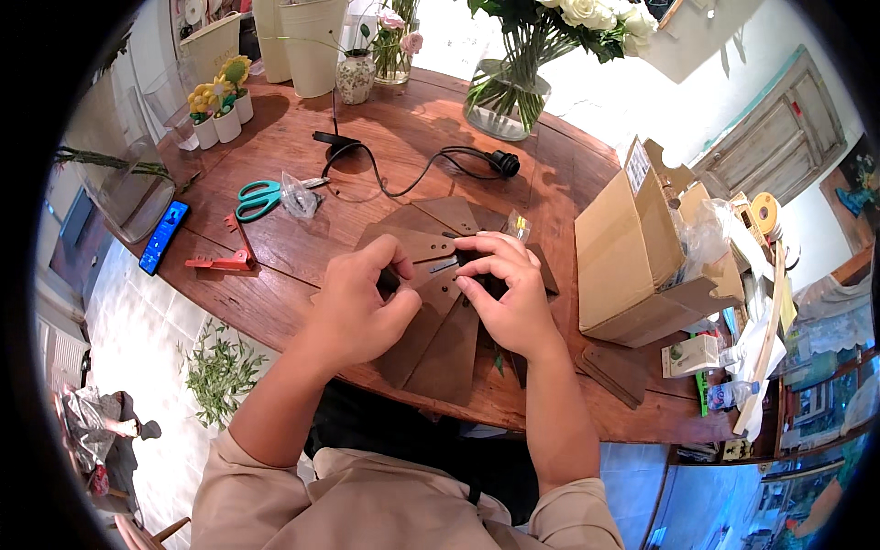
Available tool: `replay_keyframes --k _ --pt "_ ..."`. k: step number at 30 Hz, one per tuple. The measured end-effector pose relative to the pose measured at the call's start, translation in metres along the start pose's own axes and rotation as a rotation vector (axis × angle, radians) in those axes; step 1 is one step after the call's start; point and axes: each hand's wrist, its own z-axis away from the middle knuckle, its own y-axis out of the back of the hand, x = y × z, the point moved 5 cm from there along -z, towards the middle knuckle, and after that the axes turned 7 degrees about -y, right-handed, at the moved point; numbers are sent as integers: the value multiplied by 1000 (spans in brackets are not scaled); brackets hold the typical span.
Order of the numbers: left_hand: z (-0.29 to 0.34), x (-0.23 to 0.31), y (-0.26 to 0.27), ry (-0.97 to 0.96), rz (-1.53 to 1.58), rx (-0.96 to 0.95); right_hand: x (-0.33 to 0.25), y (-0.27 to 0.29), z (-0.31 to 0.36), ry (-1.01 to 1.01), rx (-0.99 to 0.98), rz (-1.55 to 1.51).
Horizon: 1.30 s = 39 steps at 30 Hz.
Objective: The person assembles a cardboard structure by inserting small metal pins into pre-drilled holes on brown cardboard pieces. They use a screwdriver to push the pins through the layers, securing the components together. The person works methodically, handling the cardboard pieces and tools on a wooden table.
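Left grip (362, 298) and right grip (510, 291) are curling over brown panels (449, 353), closure I cannot tell; a carton (616, 266) is sitting on the wooden counter (266, 163), pale tiles (147, 312) below.

From afar, I view matt, smooth tapered panels (447, 362), a glossy wooden table (298, 252), a dull cardboard box (616, 266), a smooth glass vase (504, 103) and crinkled plastic wrapping (298, 196).

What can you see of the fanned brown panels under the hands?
The brown panels are flat, tapered and matte, perhaps wood-like board, overlapping in a fan on the wooden table. Their narrow ends point toward the middle, and several show small dark holes. The left hand and right hand partly cover them; exact contact is unclear.
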Motion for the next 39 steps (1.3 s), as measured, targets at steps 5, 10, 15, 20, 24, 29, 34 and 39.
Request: replay_keyframes --k 5,10,15,20,24,29,34,39 --pt "7 -10 -10 -57 114 83 -6 -3 -1 24 -1 20" --pt "11 -9 -6 -19 144 102 -17 -5 1 95 28 81" --pt "11 -5 -2 -27 135 112 -30 -10 4 233 73 163" --pt "7 6 -5 -144 47 149 -31 -11 6 248 88 187" --pt "2 9 -9 -324 -41 213 -32 -8 5 262 80 154" --pt "0 11 -14 -334 -77 184 -24 -4 2 239 80 59" --pt "-1 11 -17 -313 -51 149 -15 -5 3 163 64 23" --pt "-3 14 -14 -347 -68 100 -16 4 -1 157 76 61"
